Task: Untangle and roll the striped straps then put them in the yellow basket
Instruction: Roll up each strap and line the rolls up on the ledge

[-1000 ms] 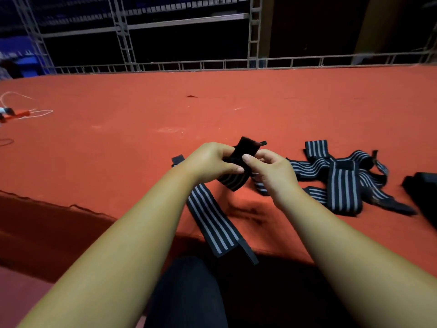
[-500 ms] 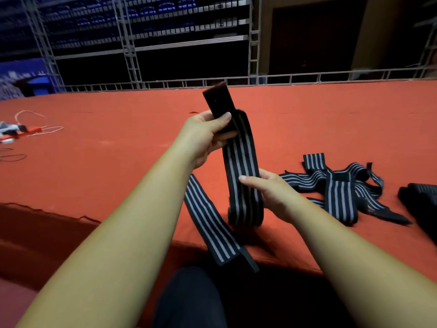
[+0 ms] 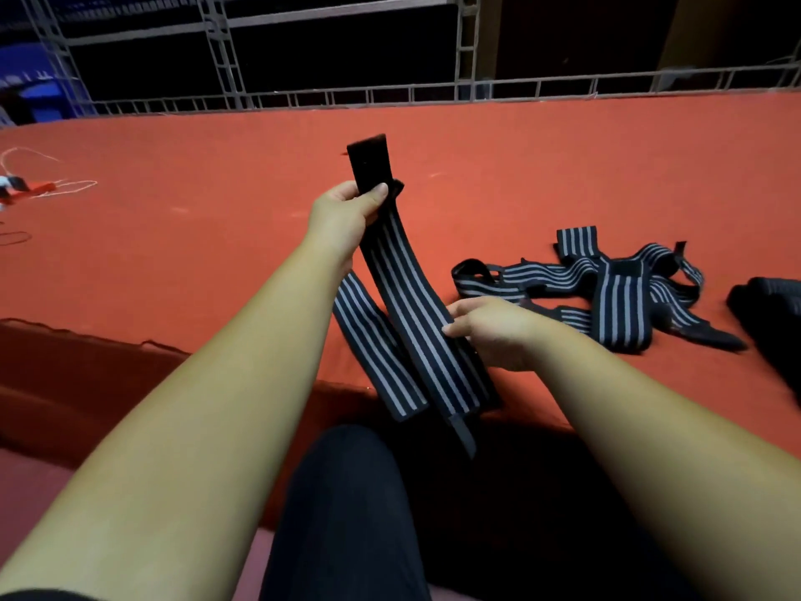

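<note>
My left hand [image 3: 346, 214] pinches the plain black end of a black strap with grey stripes [image 3: 416, 305] and holds it up above the red surface. The strap hangs down toward me and its lower end trails over the near edge. My right hand [image 3: 490, 329] rests its thumb and fingers against the strap's right edge, about halfway down. A second striped strap [image 3: 377, 353] lies flat just left of it. A tangled pile of more striped straps [image 3: 607, 292] lies to the right. No yellow basket is in view.
The red covered surface [image 3: 216, 253] stretches far ahead to a metal railing [image 3: 520, 86]. A dark bundle [image 3: 771, 310] sits at the right edge. White and red cords [image 3: 39, 188] lie far left. My dark-clothed knee [image 3: 346, 505] is below the near edge.
The strap, bunched between both hands a second ago, has been pulled out straight. My left hand rose with its black end, and my right hand slid down along the strap.
</note>
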`<state>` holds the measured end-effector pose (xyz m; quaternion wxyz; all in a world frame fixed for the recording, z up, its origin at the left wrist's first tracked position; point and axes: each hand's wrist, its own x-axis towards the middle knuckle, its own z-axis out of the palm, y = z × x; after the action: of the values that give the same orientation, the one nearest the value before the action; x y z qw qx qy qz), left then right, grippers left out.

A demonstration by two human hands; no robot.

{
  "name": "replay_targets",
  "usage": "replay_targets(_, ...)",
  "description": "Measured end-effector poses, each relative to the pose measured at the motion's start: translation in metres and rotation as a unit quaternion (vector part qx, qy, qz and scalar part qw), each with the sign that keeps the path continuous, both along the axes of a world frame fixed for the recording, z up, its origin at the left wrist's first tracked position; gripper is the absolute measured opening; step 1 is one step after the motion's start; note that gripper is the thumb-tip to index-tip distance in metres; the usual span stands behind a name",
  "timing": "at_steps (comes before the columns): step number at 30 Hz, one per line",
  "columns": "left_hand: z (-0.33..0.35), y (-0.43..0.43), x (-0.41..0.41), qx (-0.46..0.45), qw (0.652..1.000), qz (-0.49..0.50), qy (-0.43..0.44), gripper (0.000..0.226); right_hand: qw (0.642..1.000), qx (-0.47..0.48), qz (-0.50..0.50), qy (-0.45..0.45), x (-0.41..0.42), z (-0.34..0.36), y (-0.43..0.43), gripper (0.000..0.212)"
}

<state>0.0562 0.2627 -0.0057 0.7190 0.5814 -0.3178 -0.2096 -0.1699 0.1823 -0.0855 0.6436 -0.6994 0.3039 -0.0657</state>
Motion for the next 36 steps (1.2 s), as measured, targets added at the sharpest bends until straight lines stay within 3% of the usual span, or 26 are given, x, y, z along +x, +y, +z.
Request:
replay_targets(3, -0.019, 0.003, 0.002, 0.025, 1.0, -0.011, 0.003, 0.022, 0.995, -0.081, 0.0, 0.051, 0.003, -0.012, 0.002, 0.031)
replay_targets(6, -0.031, 0.005, 0.003, 0.074, 0.997, 0.005, -0.013, 0.021, 0.981, -0.172, 0.007, 0.084, 0.01, -0.018, 0.001, 0.02)
replay_targets(9, -0.04, 0.004, 0.009, 0.099, 0.995, 0.009, -0.018, 0.017, 0.972, -0.205, 0.016, 0.111, 0.015, -0.02, 0.0, 0.012)
replay_targets(17, -0.062, -0.006, 0.024, 0.123, 0.99, 0.008, -0.073, 0.019, 0.961, -0.223, 0.019, 0.162, 0.022, -0.019, -0.009, 0.035)
replay_targets(26, -0.1, -0.017, 0.02, 0.165, 0.984, -0.022, -0.069, 0.017, 0.902, -0.311, 0.041, 0.297, 0.015, -0.006, -0.015, 0.03)
replay_targets(33, -0.113, -0.018, 0.014, 0.179, 0.981, -0.022, -0.065, 0.016, 0.906, -0.289, 0.057, 0.304, 0.02, -0.011, -0.025, 0.054)
replay_targets(36, -0.116, -0.02, 0.015, 0.157, 0.986, 0.006, -0.057, 0.014, 0.946, -0.191, 0.042, 0.258, 0.025, -0.016, -0.031, 0.046)
